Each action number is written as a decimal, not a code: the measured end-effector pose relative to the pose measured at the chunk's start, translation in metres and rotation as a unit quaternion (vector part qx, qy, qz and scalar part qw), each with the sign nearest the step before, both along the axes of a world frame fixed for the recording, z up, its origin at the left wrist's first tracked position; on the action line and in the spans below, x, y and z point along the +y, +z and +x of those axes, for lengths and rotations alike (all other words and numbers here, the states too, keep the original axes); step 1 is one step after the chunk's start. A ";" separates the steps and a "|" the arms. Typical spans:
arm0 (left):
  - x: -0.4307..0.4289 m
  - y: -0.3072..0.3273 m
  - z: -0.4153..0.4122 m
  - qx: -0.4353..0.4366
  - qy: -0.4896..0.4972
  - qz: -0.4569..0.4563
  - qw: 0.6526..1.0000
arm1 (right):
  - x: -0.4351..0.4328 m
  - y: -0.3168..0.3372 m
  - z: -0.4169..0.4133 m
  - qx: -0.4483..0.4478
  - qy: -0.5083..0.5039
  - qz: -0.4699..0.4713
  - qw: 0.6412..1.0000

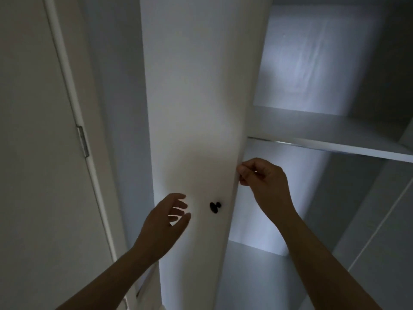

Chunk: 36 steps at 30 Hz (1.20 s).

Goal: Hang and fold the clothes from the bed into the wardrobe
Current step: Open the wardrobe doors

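Nothing was readable - no text, label, brand or number showed on the wardrobe door point(190, 108), its black knob point(215, 206) or the shelf point(335, 147).

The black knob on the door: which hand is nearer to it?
Left. The left hand is open just left of the knob, not touching it. The right hand is higher and to the right, gripping the edge of the door.
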<state>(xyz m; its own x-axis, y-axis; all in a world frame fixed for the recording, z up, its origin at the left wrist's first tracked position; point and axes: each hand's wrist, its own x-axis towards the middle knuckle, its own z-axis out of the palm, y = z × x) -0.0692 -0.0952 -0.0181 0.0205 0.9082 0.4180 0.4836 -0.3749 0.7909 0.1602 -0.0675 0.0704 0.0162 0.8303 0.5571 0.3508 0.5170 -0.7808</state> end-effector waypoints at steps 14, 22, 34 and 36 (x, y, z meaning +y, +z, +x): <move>-0.075 -0.002 -0.152 -0.001 0.058 -0.014 0.998 | -0.079 -0.012 -0.153 -0.009 -0.004 0.029 1.000; -0.101 0.006 -0.202 -0.006 0.127 -0.012 0.992 | -0.079 -0.006 -0.228 -0.073 0.059 0.066 0.993; -0.145 0.013 -0.269 0.017 0.278 -0.026 0.960 | -0.050 -0.003 -0.348 -0.086 0.095 0.110 0.986; -0.150 0.013 -0.277 0.014 0.300 -0.026 0.953 | -0.046 -0.001 -0.366 -0.079 0.114 0.111 0.984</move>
